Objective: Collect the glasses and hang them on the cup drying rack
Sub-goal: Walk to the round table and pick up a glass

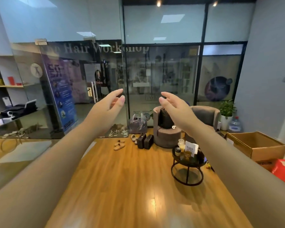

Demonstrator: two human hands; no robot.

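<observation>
Both my arms stretch forward at chest height over a wooden floor. My left hand [111, 102] and my right hand [174, 104] face each other with fingers apart, and neither holds anything. Far below my right hand stands a small round black side table [187, 162]. On it are a few glasses and cups [182, 148] and a white card with a QR code [191, 147]. No cup drying rack shows in the head view.
A glass wall and door close off the room ahead. Grey armchairs [167, 132] with a black bag stand by it, with slippers [119, 145] and two black cases [145, 141] on the floor. An open cardboard box [257, 145] sits right; shelves and a desk left.
</observation>
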